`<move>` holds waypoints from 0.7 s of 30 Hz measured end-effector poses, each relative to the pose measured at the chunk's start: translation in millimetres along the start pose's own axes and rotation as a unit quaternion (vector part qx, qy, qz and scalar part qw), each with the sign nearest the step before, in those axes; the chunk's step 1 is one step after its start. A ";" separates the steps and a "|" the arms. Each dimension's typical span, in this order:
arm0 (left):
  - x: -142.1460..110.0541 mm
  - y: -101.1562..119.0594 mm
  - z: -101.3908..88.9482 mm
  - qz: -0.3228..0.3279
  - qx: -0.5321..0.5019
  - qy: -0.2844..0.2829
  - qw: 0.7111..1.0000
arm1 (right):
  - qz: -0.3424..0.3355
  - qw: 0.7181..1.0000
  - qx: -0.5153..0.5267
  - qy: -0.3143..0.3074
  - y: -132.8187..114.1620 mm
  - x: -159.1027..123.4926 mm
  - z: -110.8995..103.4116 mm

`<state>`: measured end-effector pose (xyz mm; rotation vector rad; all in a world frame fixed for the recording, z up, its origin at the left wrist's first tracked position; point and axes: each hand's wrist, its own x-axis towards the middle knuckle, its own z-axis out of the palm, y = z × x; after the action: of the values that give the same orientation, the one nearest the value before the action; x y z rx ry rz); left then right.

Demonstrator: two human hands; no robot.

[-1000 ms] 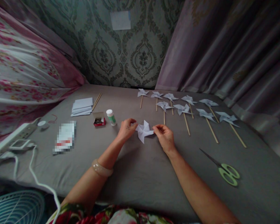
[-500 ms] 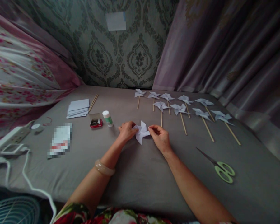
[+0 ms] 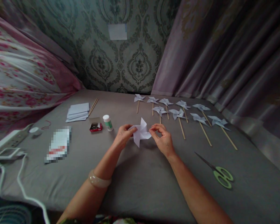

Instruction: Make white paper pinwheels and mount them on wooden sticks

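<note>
A white paper pinwheel (image 3: 140,133) without a stick is held up over the grey cloth in front of me. My left hand (image 3: 125,134) pinches its left blade between thumb and fingers. At the right blade, the thumb and fingertips of my right hand (image 3: 162,138) are pressed together on the paper's edge; whether anything small is also between them cannot be made out. Left of the hands stand a white bottle with a green label (image 3: 108,123) and an open red box (image 3: 95,126) of small metal pieces.
Several finished pinwheels on sticks (image 3: 177,114) lie at the back right. Green-handled scissors (image 3: 223,177) lie at the right. Stacked white paper (image 3: 77,112), two or so sticks (image 3: 93,106), a blurred packet (image 3: 58,144) and a power strip (image 3: 14,140) are leftward.
Both hands have raised the pinwheel slightly off the cloth and tilted it more toward me. The view has shifted upward a little.
</note>
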<state>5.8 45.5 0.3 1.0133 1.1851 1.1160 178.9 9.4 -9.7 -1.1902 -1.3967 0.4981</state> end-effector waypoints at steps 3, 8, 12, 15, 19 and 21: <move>-8.4 12.2 0.8 -0.008 -0.080 0.013 0.997 | -0.041 0.998 -0.030 -0.020 -17.0 8.3 -4.8; -17.3 23.5 0.1 -0.013 -0.145 0.023 0.989 | -0.071 0.991 -0.081 -0.076 -38.2 15.4 -0.7; -20.9 26.7 -1.0 -0.010 -0.182 0.032 0.983 | -0.085 0.986 -0.110 -0.089 -47.4 16.7 6.5; -23.0 28.6 -2.2 -0.010 -0.203 0.036 0.979 | -0.107 0.982 -0.132 -0.087 -52.7 16.4 10.6; -26.3 31.3 -2.2 -0.009 -0.228 0.032 0.973 | -0.129 0.975 -0.160 -0.079 -58.3 15.4 14.1; -28.3 32.8 -1.6 -0.010 -0.238 0.020 0.971 | -0.134 0.973 -0.171 -0.073 -59.2 15.2 15.2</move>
<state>-0.4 23.3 37.0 0.6075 0.8925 1.3287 146.6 4.4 44.2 -1.2274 -1.7919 0.1594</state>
